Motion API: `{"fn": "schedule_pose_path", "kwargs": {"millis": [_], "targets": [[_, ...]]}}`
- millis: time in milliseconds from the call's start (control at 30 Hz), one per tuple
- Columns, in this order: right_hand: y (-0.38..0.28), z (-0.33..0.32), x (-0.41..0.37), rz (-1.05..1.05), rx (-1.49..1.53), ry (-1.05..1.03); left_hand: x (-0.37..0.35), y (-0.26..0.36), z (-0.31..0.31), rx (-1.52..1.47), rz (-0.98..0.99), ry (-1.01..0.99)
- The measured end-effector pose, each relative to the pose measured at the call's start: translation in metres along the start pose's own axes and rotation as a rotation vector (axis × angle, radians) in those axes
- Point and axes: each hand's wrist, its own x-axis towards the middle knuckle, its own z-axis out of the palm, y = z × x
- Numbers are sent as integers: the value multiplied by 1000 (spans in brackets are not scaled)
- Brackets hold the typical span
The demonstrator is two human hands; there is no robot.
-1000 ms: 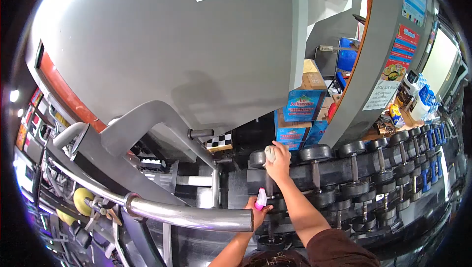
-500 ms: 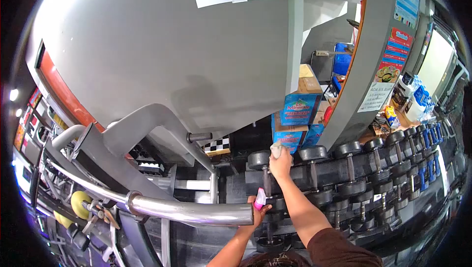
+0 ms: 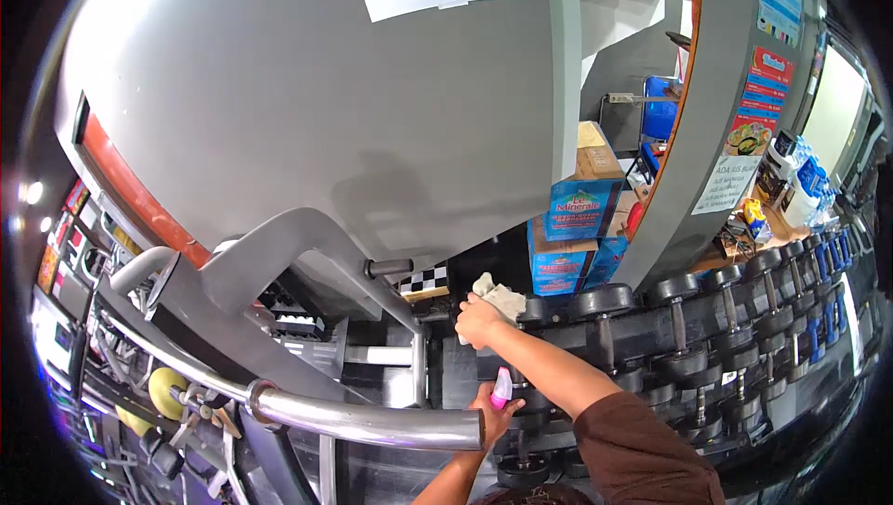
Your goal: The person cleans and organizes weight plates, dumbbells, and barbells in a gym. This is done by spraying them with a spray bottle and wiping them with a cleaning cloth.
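Note:
A crumpled whitish cloth [image 3: 505, 300] is gripped in my right hand [image 3: 478, 323], beside the left end of the dumbbell rack. Part of the cloth hangs over the nearest black dumbbell head [image 3: 533, 311]. Lower down, my left hand [image 3: 495, 415] is wrapped round a small pink bottle with a pale, see-through part [image 3: 502, 388]. That hand is close to the open end of a thick metal tube [image 3: 391, 419]. My right forearm crosses over the dumbbells and hides some of them.
Several black dumbbells [image 3: 677, 314] fill the tiered rack to the right, with blue ones [image 3: 828, 249] at its far end. Blue water cartons [image 3: 581, 207] are stacked behind. Gym machine framing [image 3: 279, 245] stands left, before a grey wall [image 3: 326, 114].
My right hand has moved left, from above the end dumbbell to its outer side, and more of the cloth shows. My left hand still holds the bottle. The view has shifted slightly.

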Motion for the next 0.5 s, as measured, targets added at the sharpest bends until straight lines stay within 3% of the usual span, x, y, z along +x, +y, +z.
{"fn": "schedule_pose_path", "kwargs": {"millis": [33, 200, 333, 467, 500], "targets": [[0, -5, -1, 36, -1, -13, 1, 0, 0, 2, -7, -2], [31, -3, -52, 466, 449, 539, -3, 12, -6, -3, -33, -3], [54, 35, -63, 838, 821, 818, -5, 20, -12, -1, -89, -44], [70, 45, -55, 1144, 807, 663, -5, 11, -3, 10, -64, -10], [72, 55, -53, 1150, 831, 749, -6, 15, -5, 5, -63, -14]]}}
